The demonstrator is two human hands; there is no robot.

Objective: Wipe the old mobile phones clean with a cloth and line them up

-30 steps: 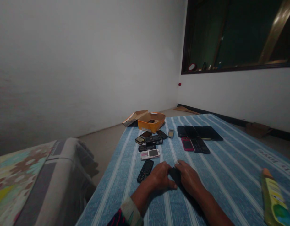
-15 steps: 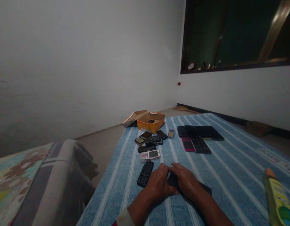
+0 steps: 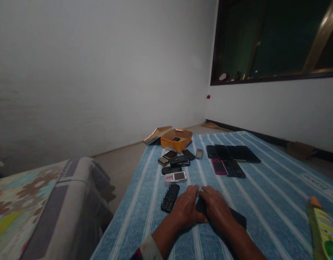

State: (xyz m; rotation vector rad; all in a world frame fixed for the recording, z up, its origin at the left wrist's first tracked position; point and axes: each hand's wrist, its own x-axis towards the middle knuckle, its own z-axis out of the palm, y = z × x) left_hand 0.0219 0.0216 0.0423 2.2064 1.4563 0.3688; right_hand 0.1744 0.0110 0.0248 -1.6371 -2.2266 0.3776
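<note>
My left hand [image 3: 185, 208] and my right hand [image 3: 215, 206] meet at the fingertips above the blue striped cloth [image 3: 144, 238]. The fingers of both are bent and pressed together. A small pale spot shows between the fingertips, too little to name. Beneath my right hand and forearm lies a dark flat slab [image 3: 239, 217], mostly hidden by them; its near edge runs under the wrist. Just left of my left hand lies a black keypad phone [image 3: 170, 198]. Beyond it are a white and pink phone [image 3: 176, 176] and a dark keypad phone [image 3: 171, 169].
An orange cardboard box [image 3: 174, 145], lid open, stands at the far end with a small dark phone inside. Several older phones [image 3: 179, 160] lie before it. To the right are a pink phone [image 3: 218, 166] and dark flat devices [image 3: 246, 154]. A yellow-green bottle [image 3: 322, 227] lies at right.
The whole view has shifted slightly, so things sit a little further right. My hands keep nearly the same pose, fingertips still together.
</note>
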